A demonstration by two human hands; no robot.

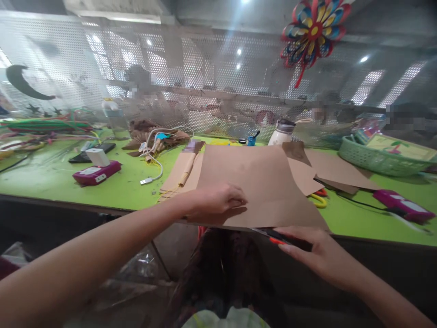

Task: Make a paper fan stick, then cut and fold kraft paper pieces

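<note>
A large sheet of brown paper (252, 177) lies over the table, its near edge reaching past the table's front edge. My left hand (225, 198) rests at the left part of the sheet, close to that edge, with its fingers curled in; what is inside them, if anything, is hidden. In my right hand (317, 250) is a pair of scissors (275, 239) with black and red handles. Their blades point left along the sheet's near edge, and they are partly covered by my fingers.
Folded brown paper pieces (180, 171) lie left of the sheet, with more brown paper (341, 168) to the right. Yellow handles (319, 200) stick out there. On the green table (44, 182) are a purple box (97, 173), a white cable (159, 168), a bottle (282, 133) and a green basket (382, 159).
</note>
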